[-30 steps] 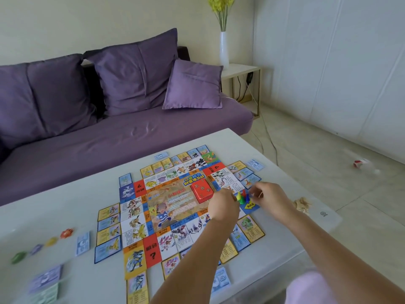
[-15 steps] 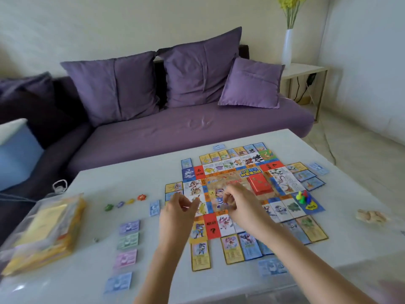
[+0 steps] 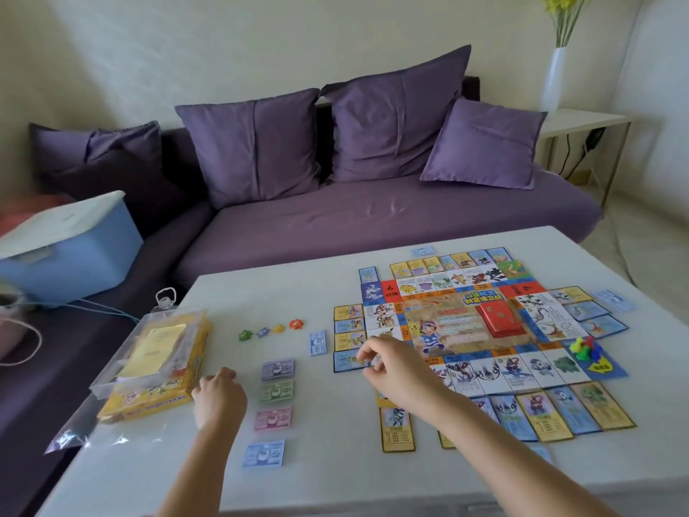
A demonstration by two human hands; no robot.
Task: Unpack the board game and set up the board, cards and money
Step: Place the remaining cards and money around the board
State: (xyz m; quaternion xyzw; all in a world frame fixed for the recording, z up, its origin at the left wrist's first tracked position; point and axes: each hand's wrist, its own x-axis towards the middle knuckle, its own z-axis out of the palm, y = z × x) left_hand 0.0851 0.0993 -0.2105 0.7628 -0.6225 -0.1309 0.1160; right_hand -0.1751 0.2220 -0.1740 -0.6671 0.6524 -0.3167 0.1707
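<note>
The game board [image 3: 466, 322] lies flat on the white table [image 3: 335, 475], ringed by yellow and blue property cards [image 3: 537, 408]. A red card deck [image 3: 499, 318] sits on its middle and several coloured pawns [image 3: 585, 348] on its near right corner. Money piles [image 3: 275, 389] in purple, green, pink and blue form a column left of the board. The yellow game box [image 3: 156, 367] lies at the table's left edge under a clear plastic cover. My left hand [image 3: 220, 397] hovers beside the box, fingers curled and holding nothing. My right hand [image 3: 391, 363] hangs over the board's left edge, fingers bent; a small piece may be pinched.
Small coloured star tokens [image 3: 270, 330] lie in a row above the money, with a single blue note [image 3: 317, 342] beside them. A purple sofa [image 3: 373, 218] with cushions stands behind the table. A blue storage bin [image 3: 71, 255] sits at left, a white vase [image 3: 553, 80] at right.
The view has swung left, bringing the box and bin into sight. My left hand moved from the board to beside the yellow box. My right hand shifted to the board's left edge.
</note>
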